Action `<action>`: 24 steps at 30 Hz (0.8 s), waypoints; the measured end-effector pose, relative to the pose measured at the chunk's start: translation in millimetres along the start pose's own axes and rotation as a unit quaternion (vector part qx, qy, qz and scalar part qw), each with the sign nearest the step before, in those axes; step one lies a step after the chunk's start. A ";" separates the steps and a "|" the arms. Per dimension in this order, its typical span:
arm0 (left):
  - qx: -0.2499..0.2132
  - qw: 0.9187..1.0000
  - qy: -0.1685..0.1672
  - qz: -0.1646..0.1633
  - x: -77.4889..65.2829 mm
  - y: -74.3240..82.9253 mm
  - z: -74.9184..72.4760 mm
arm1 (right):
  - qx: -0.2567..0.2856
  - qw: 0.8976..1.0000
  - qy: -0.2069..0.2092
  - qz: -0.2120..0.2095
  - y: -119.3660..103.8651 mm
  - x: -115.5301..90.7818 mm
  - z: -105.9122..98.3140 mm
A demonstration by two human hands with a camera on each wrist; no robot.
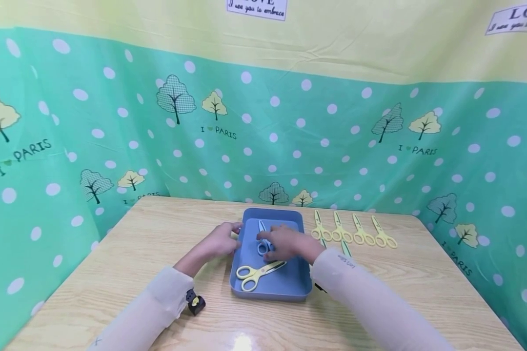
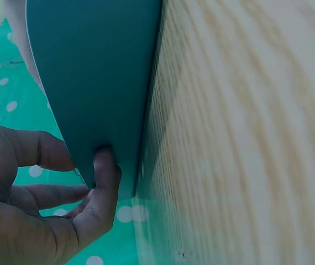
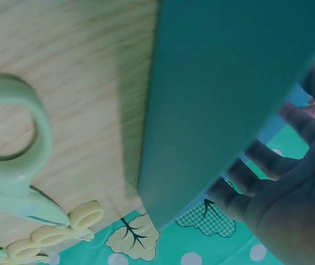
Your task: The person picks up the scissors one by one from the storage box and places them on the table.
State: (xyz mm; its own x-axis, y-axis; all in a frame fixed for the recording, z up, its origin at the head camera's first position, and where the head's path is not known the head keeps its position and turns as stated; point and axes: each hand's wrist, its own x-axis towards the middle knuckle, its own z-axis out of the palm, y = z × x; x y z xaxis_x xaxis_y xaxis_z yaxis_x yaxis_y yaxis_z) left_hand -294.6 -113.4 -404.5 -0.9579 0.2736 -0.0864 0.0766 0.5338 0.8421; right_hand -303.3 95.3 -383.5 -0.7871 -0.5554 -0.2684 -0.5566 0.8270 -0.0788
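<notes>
A blue-grey tray (image 1: 272,295) sits on the table. My left hand (image 1: 221,239) grips its left wall, fingers and thumb on either side of the rim in the left wrist view. Inside the tray, a pair of yellow scissors (image 1: 252,276) lies near the front, blades to the right. Farther back is a pair of blue scissors (image 1: 262,225), blades toward the back, partly covered by my right hand (image 1: 285,242). That hand reaches over the right wall with its fingers spread above the blue scissors. In the right wrist view the fingers are loosely bent and apart.
Several yellow scissors (image 1: 363,237) lie in a row at the table's back right. Green scissors (image 3: 19,138) lie in front of them, right of the tray, partly hidden by my right arm in the head view. A patterned curtain (image 1: 272,136) hangs behind the table (image 1: 180,219).
</notes>
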 end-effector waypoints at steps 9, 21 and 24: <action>0.001 1.000 -0.004 -0.001 -0.2 -0.3 -0.2 | -0.004 1.000 0.002 -0.009 -0.3 0.3 6.7; 0.002 1.000 -0.006 0.002 2.3 -2.9 0.2 | 0.006 1.000 0.027 -0.011 3.6 0.3 10.7; 0.001 1.000 -0.007 0.003 2.8 -3.1 0.1 | 0.012 0.999 0.031 -0.007 3.7 1.0 12.1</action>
State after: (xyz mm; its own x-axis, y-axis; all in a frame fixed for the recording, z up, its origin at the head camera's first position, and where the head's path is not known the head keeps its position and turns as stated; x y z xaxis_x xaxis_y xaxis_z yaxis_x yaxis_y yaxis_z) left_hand -297.4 -114.2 -407.5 -0.9536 0.2877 -0.0887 0.0828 0.5338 0.8416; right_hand -303.0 98.8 -395.7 -0.7953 -0.5699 -0.2067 -0.5613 0.8210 -0.1044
